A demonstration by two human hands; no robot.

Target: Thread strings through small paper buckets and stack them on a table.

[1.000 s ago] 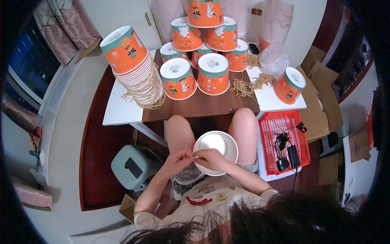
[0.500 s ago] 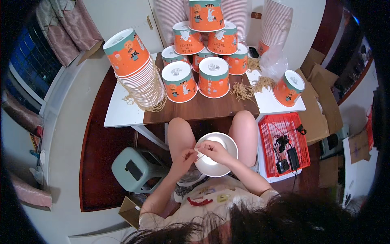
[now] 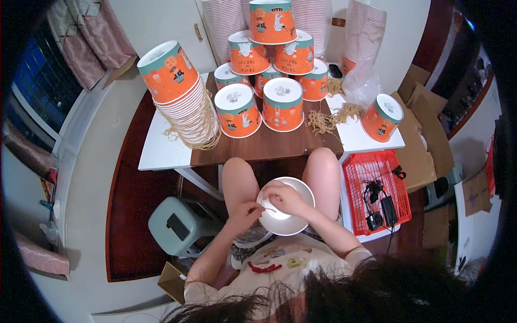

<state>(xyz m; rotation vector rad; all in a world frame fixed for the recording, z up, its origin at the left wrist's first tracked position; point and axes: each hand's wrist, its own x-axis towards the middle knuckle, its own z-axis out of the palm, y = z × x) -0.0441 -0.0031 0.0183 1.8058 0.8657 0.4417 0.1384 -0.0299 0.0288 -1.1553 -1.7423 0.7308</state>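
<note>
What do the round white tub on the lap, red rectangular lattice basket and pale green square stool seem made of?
Round white tub: perhaps coated paper; smooth, thin rim.
Red rectangular lattice basket: probably plastic; glossy, moulded-looking grid.
Pale green square stool: likely plastic; satin, rounded corners.

Even indoor light, seemingly falling from above, brightens the white bucket bases [image 3: 283,90] and the white bowl [image 3: 283,224]; shadow darkens the space beneath the desk [image 3: 301,144] and edges the pink curtain [image 3: 43,255] at lower left; the window [image 3: 37,70] at upper left is dark; slight blur softens the fingers [image 3: 276,191]; fisheye distortion bows the walls [image 3: 89,140]; black, grainy corners frame the view.
</note>
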